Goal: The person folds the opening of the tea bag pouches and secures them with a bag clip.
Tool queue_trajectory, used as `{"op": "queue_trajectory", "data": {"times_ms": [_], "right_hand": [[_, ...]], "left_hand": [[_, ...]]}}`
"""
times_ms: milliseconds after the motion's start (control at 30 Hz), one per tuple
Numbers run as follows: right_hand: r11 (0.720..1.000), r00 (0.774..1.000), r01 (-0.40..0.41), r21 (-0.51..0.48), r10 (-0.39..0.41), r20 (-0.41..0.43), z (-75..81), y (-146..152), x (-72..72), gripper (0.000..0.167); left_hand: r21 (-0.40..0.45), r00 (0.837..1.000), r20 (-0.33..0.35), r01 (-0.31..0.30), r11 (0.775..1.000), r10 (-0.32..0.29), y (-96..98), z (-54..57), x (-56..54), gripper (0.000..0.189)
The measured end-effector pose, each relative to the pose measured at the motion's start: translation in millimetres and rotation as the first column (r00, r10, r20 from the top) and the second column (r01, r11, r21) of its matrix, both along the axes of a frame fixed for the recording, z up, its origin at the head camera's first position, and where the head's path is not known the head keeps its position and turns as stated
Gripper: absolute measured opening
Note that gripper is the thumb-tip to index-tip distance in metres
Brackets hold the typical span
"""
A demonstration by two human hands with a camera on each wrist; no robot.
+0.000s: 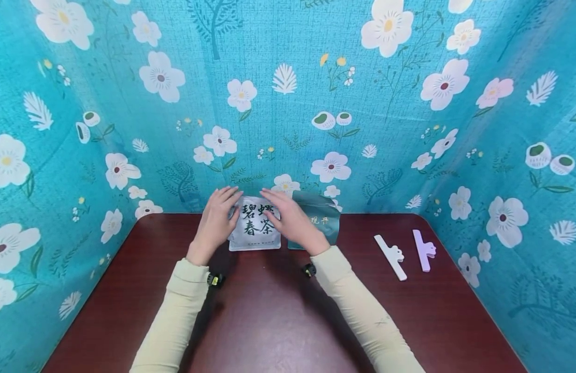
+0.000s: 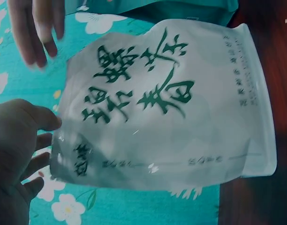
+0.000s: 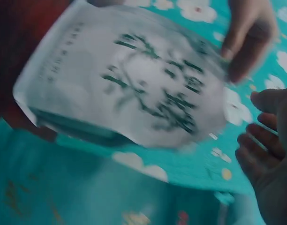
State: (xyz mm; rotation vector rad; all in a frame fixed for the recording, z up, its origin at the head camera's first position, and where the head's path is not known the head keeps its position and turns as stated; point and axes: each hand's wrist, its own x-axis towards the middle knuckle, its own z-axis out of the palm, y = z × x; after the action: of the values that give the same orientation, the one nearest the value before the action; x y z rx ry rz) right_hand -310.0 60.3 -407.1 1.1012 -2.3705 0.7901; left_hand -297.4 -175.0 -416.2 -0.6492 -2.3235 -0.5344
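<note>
Silver-white pouch stands between my two loosely open hands

The silver-white, flat-fronted foil pouch with dark green brush characters point(image 1: 256, 224) stands at the back of the dark red-brown wooden desk point(image 1: 264, 321), between my hands. My left hand point(image 1: 217, 218) is at its upper left corner, fingers relaxed and spread; the thumb meets the pouch's top edge, though I can't be sure whether it touches or just overlaps it. My right hand point(image 1: 294, 220) is loosely open too, holding nothing, its fingers slightly bent and apart from the pouch.

Just right of it, partly behind my right hand, is a glossy dark green pouch with gold characters point(image 1: 329, 228). The right wrist view, though blurred, adds a red mark on it. The left wrist view shows small dark print near the silver-white pouch's top corner. Only the head view shows the long white plastic clip point(image 1: 391, 257) and the lilac one point(image 1: 424, 250).
</note>
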Motion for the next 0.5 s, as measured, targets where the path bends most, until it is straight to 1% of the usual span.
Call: {"op": "queue_trajectory", "data": {"times_ms": [67,133,200,300,433,500], "right_hand": [[0.998,0.999,0.044,0.044,-0.045,0.003,-10.2,-7,-3.5,0.052],[0.995,0.997,0.080,0.065,-0.080,-0.001,-18.2,-12,-6.5,0.051],[0.994,0.995,0.098,0.041,-0.097,-0.008,-24.5,-15,-8.4,0.048],[0.994,0.993,0.113,-0.010,-0.113,-0.033,-31.1,-18,-9.8,0.040],[0.992,0.990,0.125,-0.014,-0.126,-0.065,-34.7,-19,-9.8,0.027],[0.992,0.990,0.124,-0.007,-0.124,-0.072,-35.4,-20,-9.4,0.024]], "left_hand": [[-0.008,1.000,-0.001,-0.005,1.000,0.005,4.5,-3.5,-0.6,0.039],[-0.005,1.000,-0.018,-0.007,1.000,0.006,7.8,-6.3,-0.3,0.038],[0.007,0.999,-0.050,-0.020,1.000,0.020,11.1,-9.1,0.0,0.039],[0.033,0.993,-0.099,-0.056,0.998,0.059,16.0,-13.3,0.9,0.035],[0.084,0.984,-0.145,-0.096,0.992,0.107,21.4,-19.2,1.4,0.019],[0.103,0.979,-0.159,-0.108,0.989,0.124,22.8,-21.4,2.2,0.013]]}}
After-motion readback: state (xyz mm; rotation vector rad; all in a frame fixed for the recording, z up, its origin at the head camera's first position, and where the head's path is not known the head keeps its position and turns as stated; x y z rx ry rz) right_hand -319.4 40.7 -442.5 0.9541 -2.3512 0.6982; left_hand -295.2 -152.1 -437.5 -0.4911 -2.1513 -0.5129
